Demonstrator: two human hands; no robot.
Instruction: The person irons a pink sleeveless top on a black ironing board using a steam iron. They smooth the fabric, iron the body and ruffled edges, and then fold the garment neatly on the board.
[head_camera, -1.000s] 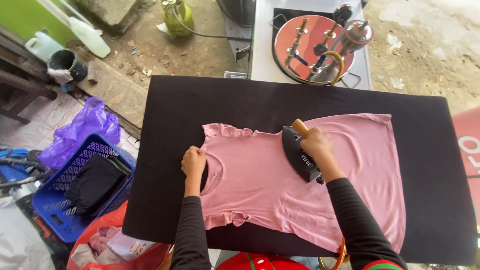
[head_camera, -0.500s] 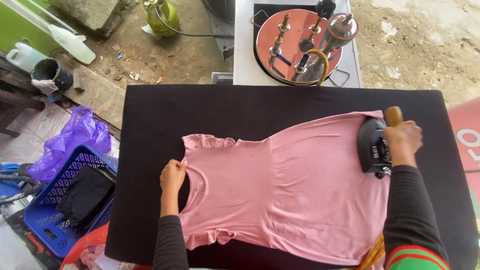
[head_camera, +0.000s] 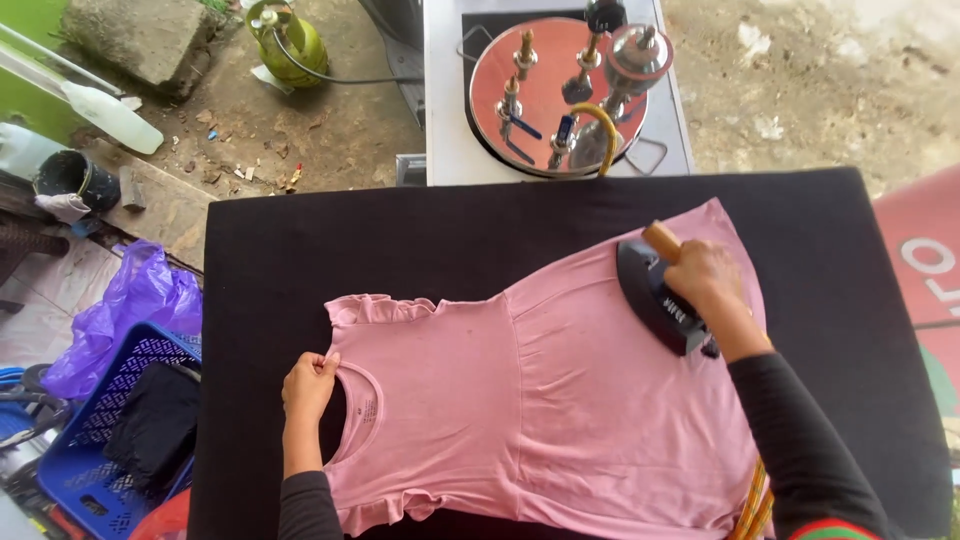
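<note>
A small pink dress (head_camera: 520, 400) lies flat on a black-covered table (head_camera: 400, 240), neck to the left and hem to the right. My left hand (head_camera: 308, 385) pinches the neckline at the dress's left end. My right hand (head_camera: 705, 282) grips the wooden handle of a dark iron (head_camera: 655, 297) that rests on the skirt part near the upper right of the dress.
A round metal boiler with valves (head_camera: 560, 90) stands on a white stand behind the table, with a green gas cylinder (head_camera: 290, 40) further left. A blue basket holding dark cloth (head_camera: 130, 420) and a purple plastic bag (head_camera: 130, 310) sit at the left. A red sign (head_camera: 925, 280) lies right.
The iron went from mid-dress to the hem at the far right, and has come back a little to the left over the skirt. My left hand stayed at the neckline.
</note>
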